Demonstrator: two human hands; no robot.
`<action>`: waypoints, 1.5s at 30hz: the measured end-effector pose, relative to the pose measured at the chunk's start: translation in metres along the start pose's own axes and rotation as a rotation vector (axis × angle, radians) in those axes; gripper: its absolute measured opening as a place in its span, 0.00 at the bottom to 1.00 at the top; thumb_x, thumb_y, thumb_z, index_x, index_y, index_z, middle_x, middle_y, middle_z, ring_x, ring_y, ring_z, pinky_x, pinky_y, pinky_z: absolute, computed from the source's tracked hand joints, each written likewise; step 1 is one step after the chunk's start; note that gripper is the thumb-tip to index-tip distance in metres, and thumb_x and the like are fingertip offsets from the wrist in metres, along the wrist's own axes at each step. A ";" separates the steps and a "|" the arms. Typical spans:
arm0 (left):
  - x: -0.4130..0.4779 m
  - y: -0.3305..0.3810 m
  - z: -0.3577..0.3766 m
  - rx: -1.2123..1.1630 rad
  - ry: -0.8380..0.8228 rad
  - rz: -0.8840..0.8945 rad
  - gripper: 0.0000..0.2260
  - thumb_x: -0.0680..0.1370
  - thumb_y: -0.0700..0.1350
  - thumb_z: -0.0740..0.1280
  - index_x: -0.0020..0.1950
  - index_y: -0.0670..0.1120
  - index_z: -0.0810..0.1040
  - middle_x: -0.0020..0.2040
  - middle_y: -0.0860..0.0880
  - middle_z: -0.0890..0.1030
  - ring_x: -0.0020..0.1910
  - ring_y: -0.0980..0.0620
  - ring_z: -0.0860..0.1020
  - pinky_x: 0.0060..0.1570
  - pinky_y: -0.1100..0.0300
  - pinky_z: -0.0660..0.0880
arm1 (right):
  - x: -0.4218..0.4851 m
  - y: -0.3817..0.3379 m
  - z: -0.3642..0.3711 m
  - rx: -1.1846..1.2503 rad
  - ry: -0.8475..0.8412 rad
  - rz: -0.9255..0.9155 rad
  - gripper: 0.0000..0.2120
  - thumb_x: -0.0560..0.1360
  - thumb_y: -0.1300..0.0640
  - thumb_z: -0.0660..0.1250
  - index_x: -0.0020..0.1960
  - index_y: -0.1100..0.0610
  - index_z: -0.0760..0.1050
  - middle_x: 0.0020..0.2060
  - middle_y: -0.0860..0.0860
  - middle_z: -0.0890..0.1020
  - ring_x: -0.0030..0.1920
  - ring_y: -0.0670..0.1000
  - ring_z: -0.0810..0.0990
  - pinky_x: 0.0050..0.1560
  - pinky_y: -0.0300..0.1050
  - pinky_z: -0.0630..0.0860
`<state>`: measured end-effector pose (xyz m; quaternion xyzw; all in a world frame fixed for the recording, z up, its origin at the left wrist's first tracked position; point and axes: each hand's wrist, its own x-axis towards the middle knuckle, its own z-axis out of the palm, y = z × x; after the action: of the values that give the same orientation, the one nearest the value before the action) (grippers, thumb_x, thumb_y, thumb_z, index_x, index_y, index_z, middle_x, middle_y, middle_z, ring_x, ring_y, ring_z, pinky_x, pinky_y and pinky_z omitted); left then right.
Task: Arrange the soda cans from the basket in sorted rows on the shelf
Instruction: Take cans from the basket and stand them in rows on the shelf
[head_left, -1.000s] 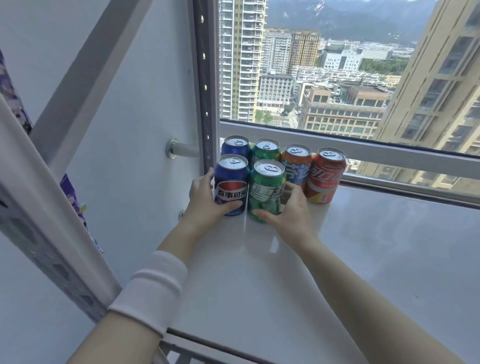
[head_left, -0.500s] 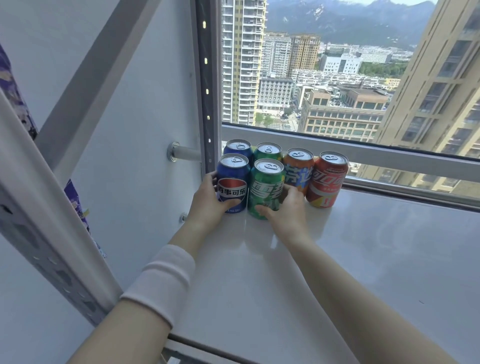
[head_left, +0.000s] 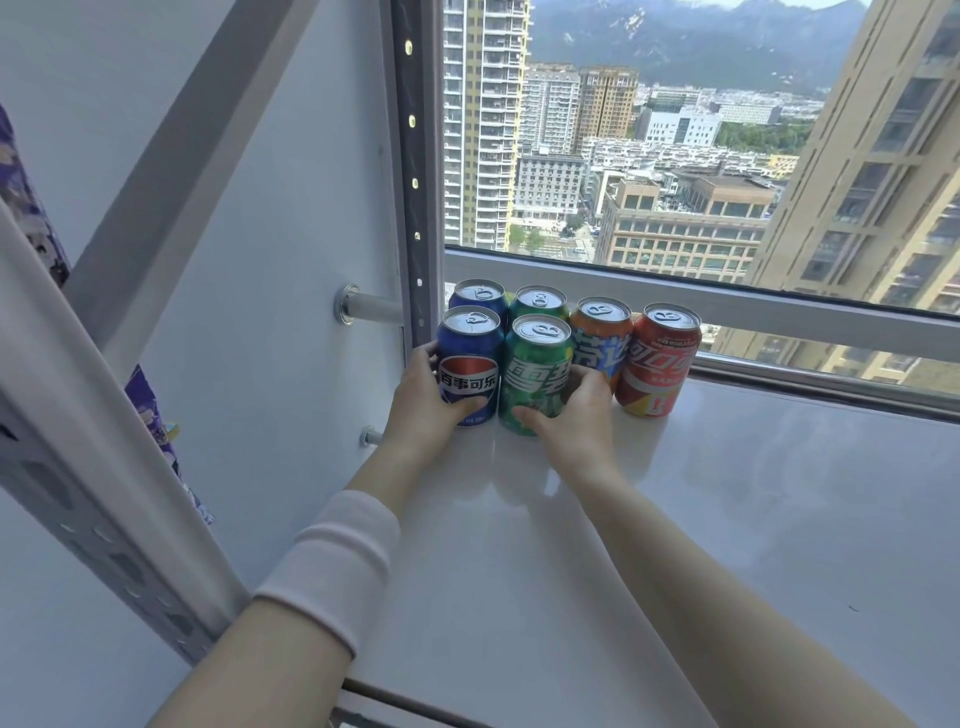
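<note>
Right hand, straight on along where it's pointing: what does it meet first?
The right hand grips the front green metal soda can; next in line looks like the rear green can, though its fingers may brush the orange can first.

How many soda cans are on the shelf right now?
6, left to right: front blue soda can, back blue can, front green can, back green can, orange can, red can.

Back-left corner of the shelf, by the post: back row left to right is rear Pepsi can, rear Sprite can, Fanta can, Coke can. The front Pepsi can and front Sprite can stand side by side before the rear pair. The left hand grips the former from the left, the right hand the latter from the right.
</note>
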<state>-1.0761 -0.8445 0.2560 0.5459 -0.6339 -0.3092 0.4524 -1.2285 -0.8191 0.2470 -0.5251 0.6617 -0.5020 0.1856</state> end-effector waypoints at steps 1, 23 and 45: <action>0.000 0.000 0.000 0.002 -0.001 -0.001 0.32 0.68 0.38 0.75 0.68 0.42 0.64 0.65 0.46 0.73 0.62 0.49 0.72 0.53 0.65 0.67 | 0.000 0.000 0.000 -0.002 -0.001 -0.001 0.34 0.63 0.61 0.78 0.63 0.63 0.65 0.61 0.58 0.70 0.62 0.54 0.69 0.61 0.40 0.66; -0.099 0.020 0.008 0.316 0.043 0.124 0.27 0.77 0.43 0.66 0.74 0.41 0.60 0.73 0.41 0.63 0.72 0.44 0.61 0.72 0.51 0.57 | -0.095 -0.002 -0.071 -0.332 -0.094 -0.249 0.32 0.72 0.54 0.70 0.71 0.64 0.62 0.66 0.58 0.67 0.68 0.54 0.65 0.65 0.35 0.58; -0.395 0.096 0.050 0.546 -0.133 0.357 0.27 0.79 0.48 0.60 0.75 0.44 0.56 0.77 0.46 0.56 0.76 0.48 0.51 0.73 0.49 0.43 | -0.350 0.043 -0.251 -0.676 0.038 -0.415 0.30 0.69 0.56 0.73 0.66 0.67 0.69 0.63 0.65 0.73 0.68 0.66 0.67 0.66 0.62 0.66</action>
<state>-1.1629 -0.4454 0.2280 0.5059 -0.8071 -0.0785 0.2940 -1.3117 -0.3951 0.2187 -0.6695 0.6730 -0.2922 -0.1156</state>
